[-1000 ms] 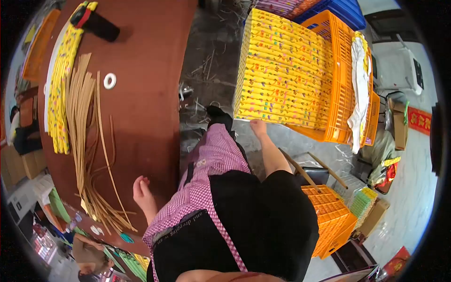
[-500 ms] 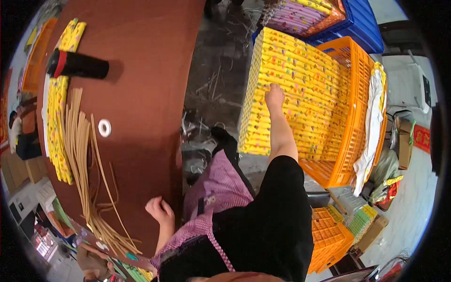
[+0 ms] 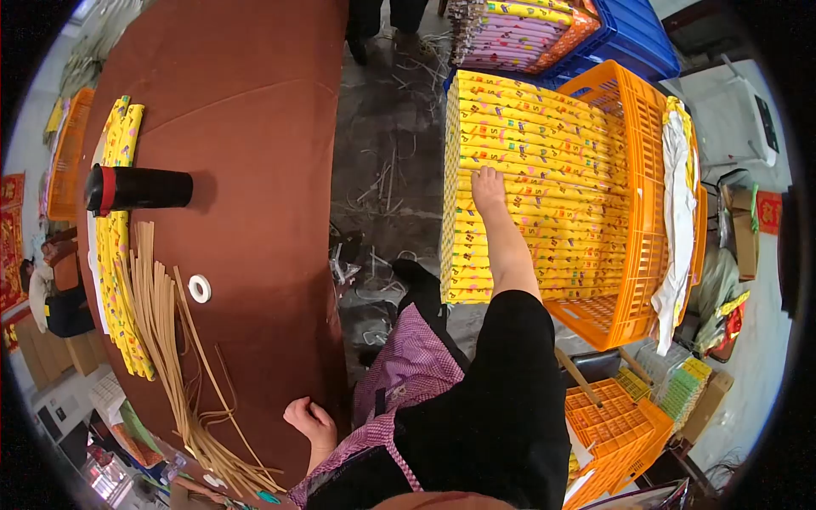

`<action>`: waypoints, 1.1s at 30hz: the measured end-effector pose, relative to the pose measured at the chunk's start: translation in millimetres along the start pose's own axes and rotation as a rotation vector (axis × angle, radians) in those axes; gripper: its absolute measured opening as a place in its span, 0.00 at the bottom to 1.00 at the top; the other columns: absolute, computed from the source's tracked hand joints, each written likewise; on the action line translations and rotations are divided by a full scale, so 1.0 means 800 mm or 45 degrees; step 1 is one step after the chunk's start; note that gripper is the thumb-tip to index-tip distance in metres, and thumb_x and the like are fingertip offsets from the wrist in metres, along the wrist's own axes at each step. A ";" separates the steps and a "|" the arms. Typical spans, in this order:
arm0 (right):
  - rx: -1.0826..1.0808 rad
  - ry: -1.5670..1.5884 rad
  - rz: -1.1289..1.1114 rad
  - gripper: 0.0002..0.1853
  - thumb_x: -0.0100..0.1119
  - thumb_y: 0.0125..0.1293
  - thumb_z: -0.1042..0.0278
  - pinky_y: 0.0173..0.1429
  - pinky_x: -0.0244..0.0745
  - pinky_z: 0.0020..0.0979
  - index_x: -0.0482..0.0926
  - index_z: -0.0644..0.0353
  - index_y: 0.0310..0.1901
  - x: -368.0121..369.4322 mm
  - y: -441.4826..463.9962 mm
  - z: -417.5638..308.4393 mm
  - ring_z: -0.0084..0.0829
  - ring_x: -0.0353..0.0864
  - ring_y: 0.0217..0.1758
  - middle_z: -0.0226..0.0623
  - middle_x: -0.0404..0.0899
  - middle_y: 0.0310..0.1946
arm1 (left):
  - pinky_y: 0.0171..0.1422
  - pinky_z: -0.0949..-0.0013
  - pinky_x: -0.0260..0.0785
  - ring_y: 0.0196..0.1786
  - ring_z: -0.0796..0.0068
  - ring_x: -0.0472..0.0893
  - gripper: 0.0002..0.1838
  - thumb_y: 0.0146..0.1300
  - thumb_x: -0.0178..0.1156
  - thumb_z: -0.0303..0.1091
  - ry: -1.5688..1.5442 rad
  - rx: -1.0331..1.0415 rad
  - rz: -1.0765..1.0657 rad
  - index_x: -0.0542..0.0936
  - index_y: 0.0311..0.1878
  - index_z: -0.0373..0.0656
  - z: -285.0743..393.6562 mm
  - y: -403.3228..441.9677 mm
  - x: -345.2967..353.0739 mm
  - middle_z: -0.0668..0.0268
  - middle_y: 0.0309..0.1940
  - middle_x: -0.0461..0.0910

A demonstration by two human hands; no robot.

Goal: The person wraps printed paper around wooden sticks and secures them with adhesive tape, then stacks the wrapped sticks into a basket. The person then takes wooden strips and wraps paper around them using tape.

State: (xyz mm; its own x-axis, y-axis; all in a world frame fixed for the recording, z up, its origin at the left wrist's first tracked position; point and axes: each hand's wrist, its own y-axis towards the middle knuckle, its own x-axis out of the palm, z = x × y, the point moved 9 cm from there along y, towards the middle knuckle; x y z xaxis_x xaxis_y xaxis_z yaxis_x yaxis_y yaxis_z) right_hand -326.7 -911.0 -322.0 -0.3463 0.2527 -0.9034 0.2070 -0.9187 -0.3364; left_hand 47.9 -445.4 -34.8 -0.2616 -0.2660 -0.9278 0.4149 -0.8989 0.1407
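Note:
My right hand (image 3: 489,189) rests on a stack of yellow printed rolls (image 3: 544,225), its fingers bent slightly apart against their upper surface. No roll looks lifted. The rolls lie side by side in an orange plastic crate (image 3: 642,204), their ends lined up on the left. My left hand (image 3: 312,422) is loosely curled at the near edge of the brown-covered table (image 3: 255,255), with nothing visible in it. Left of that hand lies a bundle of long tan strips (image 3: 161,323). A white ring (image 3: 200,289), like a tape roll, sits beside the strips.
A black bottle with a red band (image 3: 140,188) lies across more yellow rolls (image 3: 115,272) on the table. Blue crates (image 3: 633,38) stand beyond the stack, and orange crates (image 3: 603,425) at lower right. Scraps litter the floor (image 3: 382,170). Another person's legs (image 3: 387,17) show at the top.
My view has shifted, so the table items appear lower. My right hand stays over the rolls, its fingers a little more spread. My left hand remains curled by the table edge.

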 end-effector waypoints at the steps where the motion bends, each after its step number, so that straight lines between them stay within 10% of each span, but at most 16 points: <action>1: 0.002 0.003 0.003 0.13 0.49 0.67 0.66 0.61 0.65 0.43 0.75 0.54 0.51 0.000 -0.004 -0.003 0.38 0.72 0.57 0.40 0.74 0.49 | 0.54 0.56 0.61 0.46 0.55 0.72 0.15 0.55 0.55 0.19 -0.004 -0.004 0.001 0.73 0.47 0.41 0.000 -0.001 0.000 0.57 0.41 0.74; 19: -0.952 0.529 0.464 0.21 0.58 0.60 0.66 0.46 0.73 0.40 0.72 0.64 0.54 -0.226 -0.199 -0.211 0.43 0.78 0.43 0.43 0.76 0.39 | 0.52 0.57 0.62 0.46 0.56 0.74 0.11 0.56 0.58 0.22 -0.078 0.051 0.105 0.75 0.43 0.42 0.006 0.005 -0.012 0.59 0.40 0.77; 29: -0.760 1.292 0.576 0.18 0.58 0.63 0.61 0.49 0.75 0.43 0.70 0.66 0.46 -0.622 -0.292 -0.103 0.53 0.79 0.46 0.54 0.77 0.42 | 0.46 0.54 0.65 0.40 0.53 0.75 0.09 0.60 0.59 0.26 -0.212 0.079 -0.178 0.75 0.44 0.40 0.013 0.028 -0.032 0.55 0.36 0.75; 33: -0.808 0.996 0.727 0.19 0.58 0.62 0.68 0.55 0.72 0.36 0.72 0.55 0.55 -0.750 -0.330 0.005 0.38 0.75 0.51 0.38 0.77 0.48 | 0.47 0.60 0.70 0.41 0.56 0.78 0.09 0.63 0.60 0.29 -0.609 0.042 -0.272 0.76 0.44 0.37 0.006 0.019 -0.027 0.54 0.36 0.75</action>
State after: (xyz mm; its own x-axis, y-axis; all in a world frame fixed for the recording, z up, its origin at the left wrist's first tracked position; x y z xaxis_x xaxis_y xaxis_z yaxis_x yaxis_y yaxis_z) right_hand -177.3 -821.2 309.6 0.5608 0.1724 -0.8098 0.6494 -0.6983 0.3010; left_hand 55.9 -455.1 -11.0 -0.7094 -0.1975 -0.6766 0.2828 -0.9590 -0.0167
